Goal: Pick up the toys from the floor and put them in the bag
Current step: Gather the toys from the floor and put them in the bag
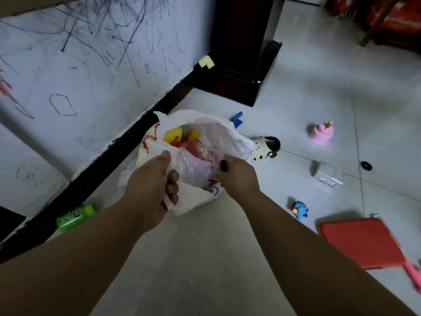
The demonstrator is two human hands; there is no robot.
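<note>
My left hand [157, 179] has a bunched fistful of the bag [205, 133] rim, fingers curled tight. My right hand [237, 176] sits at the opposite edge with its fingers buried in the plastic, so I cannot tell whether it is pinching anything. The two hands are apart, holding the mouth open. The bag hangs just above the floor [205, 258] by the wall. It is thin, white, crinkly film with red print, already lumpy with yellow and red pieces. I reckon that film is the weak point: hard corners inside could poke through, or the slick rim could slide from my grip and spill the lot. At 4 o'clock from the bag lies a flat, matte red panel [360, 242], and at 8 o'clock a glossy green bottle [75, 216] on its side that looks likely to roll. A small, rounded blue toy [299, 208] sits at 4 o'clock. At 3 o'clock is a clear box [328, 175], easy to miss on pale tile. Beside the bag, also at 3 o'clock, is a cream spotted shoe [266, 149]. Farther out at 2 o'clock stands a tiered pink cake toy [321, 133], and a blue block [237, 118] peeks out at 1 o'clock.
</note>
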